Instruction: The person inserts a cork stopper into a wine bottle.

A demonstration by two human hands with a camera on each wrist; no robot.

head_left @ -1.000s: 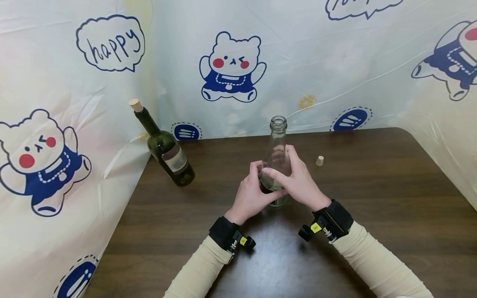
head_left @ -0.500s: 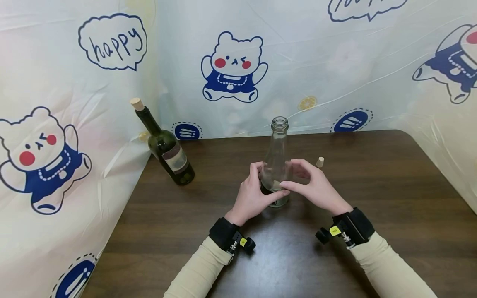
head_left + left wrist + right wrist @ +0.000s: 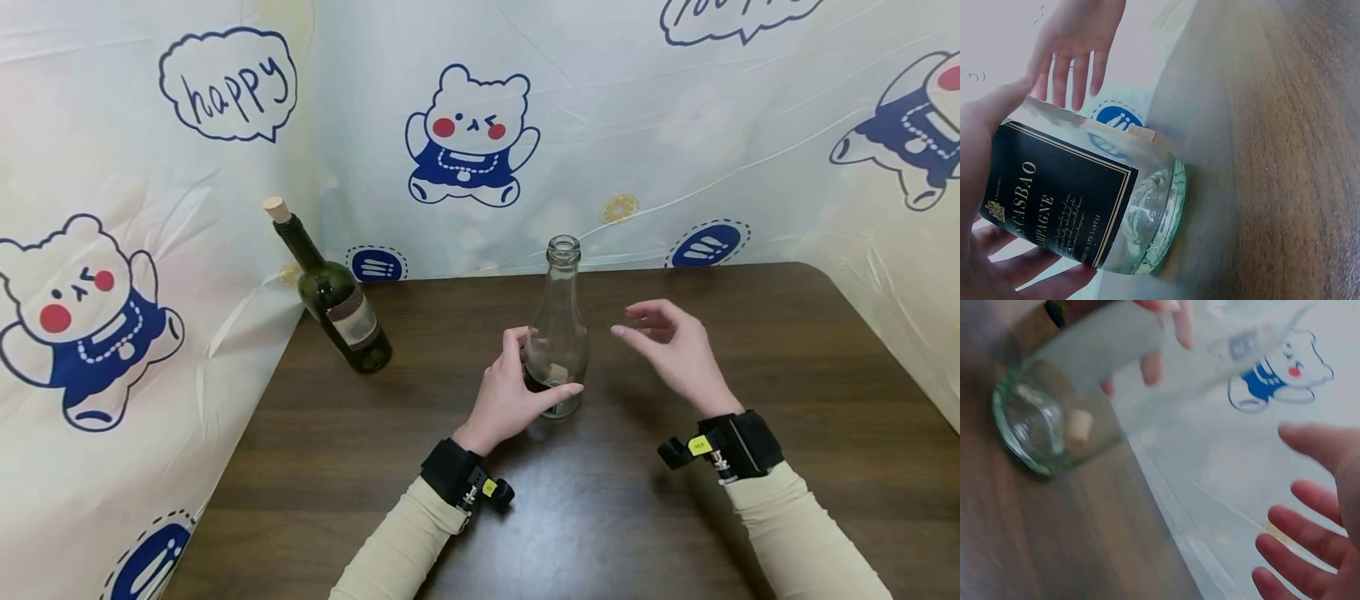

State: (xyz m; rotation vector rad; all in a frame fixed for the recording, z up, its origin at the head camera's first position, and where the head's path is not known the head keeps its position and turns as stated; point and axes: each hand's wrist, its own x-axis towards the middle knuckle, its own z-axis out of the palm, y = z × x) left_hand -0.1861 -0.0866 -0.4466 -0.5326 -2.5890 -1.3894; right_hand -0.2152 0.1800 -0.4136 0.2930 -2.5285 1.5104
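A clear glass bottle (image 3: 558, 317) stands uncapped on the table, its black champagne label facing the left wrist camera. My left hand (image 3: 510, 392) grips its lower body, thumb across the near side and fingers round the left. A pale tan patch (image 3: 1079, 428) shows through the glass low down in the right wrist view. To the right of the bottle, my right hand (image 3: 678, 350) is in the air, fingers bent loosely and apart, holding nothing. Just beyond the bottle lies a small cork (image 3: 1141, 132) in the left wrist view; in the head view the right hand covers that spot.
A green wine bottle (image 3: 337, 308) with a cork stopper (image 3: 276, 209) stands at the table's back left. Behind the dark wooden table (image 3: 787, 333) hangs a pale sheet (image 3: 600, 108) printed with cartoon bears.
My right hand has let go of the clear bottle and moved right, over where the small cork lay. My left hand keeps its grip, and the bottle stays in place.
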